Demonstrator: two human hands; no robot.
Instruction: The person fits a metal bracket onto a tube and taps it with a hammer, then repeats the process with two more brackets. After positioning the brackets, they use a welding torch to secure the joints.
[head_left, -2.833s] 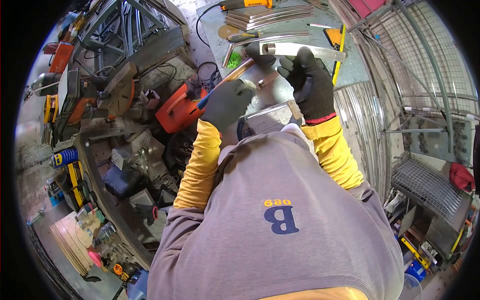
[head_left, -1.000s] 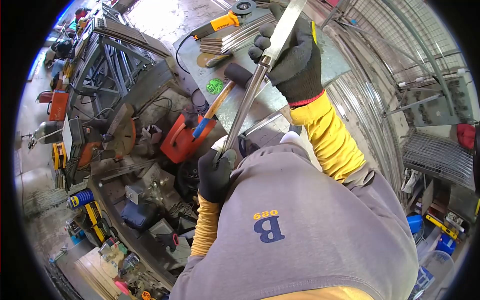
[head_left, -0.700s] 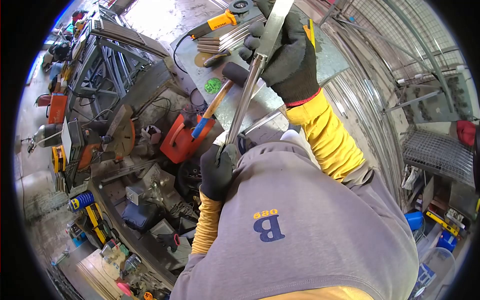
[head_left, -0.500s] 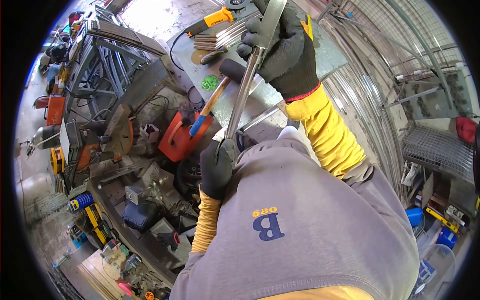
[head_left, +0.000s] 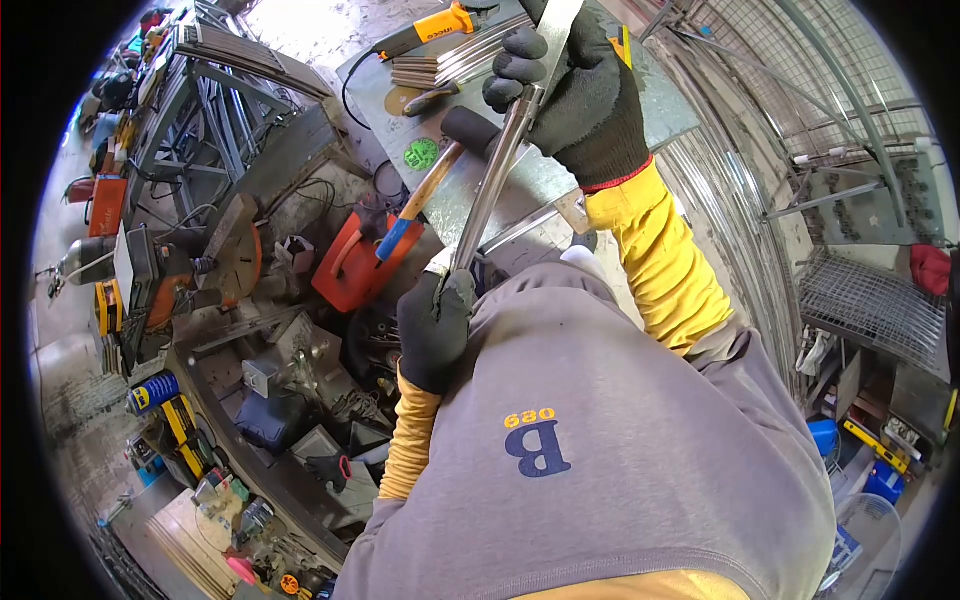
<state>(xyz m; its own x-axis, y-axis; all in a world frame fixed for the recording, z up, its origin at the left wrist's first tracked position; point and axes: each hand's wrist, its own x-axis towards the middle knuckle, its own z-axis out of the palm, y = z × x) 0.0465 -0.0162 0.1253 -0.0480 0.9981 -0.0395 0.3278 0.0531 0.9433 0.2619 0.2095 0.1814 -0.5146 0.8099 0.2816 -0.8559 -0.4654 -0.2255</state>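
My left hand (head_left: pixel 434 335), in a black coated glove, is closed round the lower end of a shiny metal tube (head_left: pixel 488 195). The tube slants up and right to my right hand (head_left: pixel 590 115), gloved the same way. There my fingers curl around a flat metal strip (head_left: pixel 556 35) at the tube's upper end. Whether strip and tube are joined cannot be made out. Behind the tube, a mallet (head_left: pixel 432 182) with a black head and a wooden, blue-ended handle lies across the metal tabletop (head_left: pixel 560 185) and overhangs its edge.
On the tabletop lie a yellow-and-black power tool (head_left: pixel 440 25), several metal pieces (head_left: pixel 425 72), a brown disc (head_left: pixel 402 101) and a green round sticker (head_left: pixel 421 153). Below left are a red case (head_left: pixel 350 265) and a cluttered bin (head_left: pixel 215 385). Long metal bars (head_left: pixel 745 190) lie on the right.
My right hand has shifted slightly right and down, and the tube's upper end has moved with it. My left hand keeps its hold. The view has tilted a little.
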